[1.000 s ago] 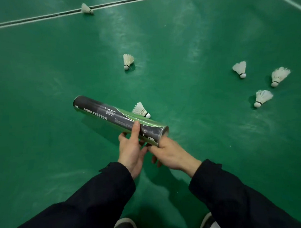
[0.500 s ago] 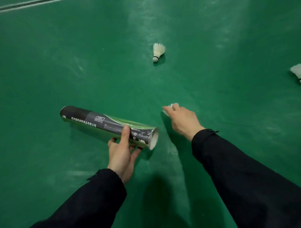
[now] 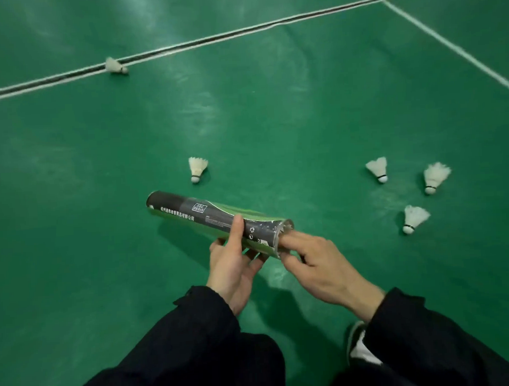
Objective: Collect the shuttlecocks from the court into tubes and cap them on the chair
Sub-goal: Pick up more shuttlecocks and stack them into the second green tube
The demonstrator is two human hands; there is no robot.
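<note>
The left hand (image 3: 231,268) grips the tube (image 3: 216,220) near its open end, thumb curled over the top; the right hand (image 3: 316,265) has straight fingertips pushed into that mouth. Beyond the tube lies one shuttlecock (image 3: 197,169), three more (image 3: 428,176) to its right, another (image 3: 114,66) far off on the court line (image 3: 213,38).

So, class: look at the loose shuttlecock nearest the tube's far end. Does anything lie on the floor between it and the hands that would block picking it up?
Nothing visible on the floor blocks it. That shuttlecock lies on bare green court beyond the tube. Only the tube itself, held in the left hand, lies across the way; the right hand has fingers at its open end.
</note>
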